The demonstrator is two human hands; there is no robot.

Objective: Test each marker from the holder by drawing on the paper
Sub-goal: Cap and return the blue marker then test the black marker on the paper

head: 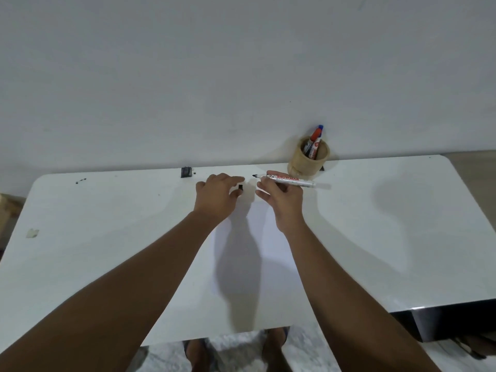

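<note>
My right hand grips an uncapped white marker with red lettering, held level with its black tip pointing left. My left hand pinches the small black cap between thumb and fingers, a short gap from the tip. Both hands hover over the far end of a white sheet of paper lying on the table. A round bamboo holder stands at the back by the wall, just behind my right hand, with a blue-capped marker and a red-capped one sticking out.
The white table runs against a pale wall. A small black object sits at the back edge left of my hands, a scrap of tape at the left. The table's front edge is near my feet; its right corner drops off.
</note>
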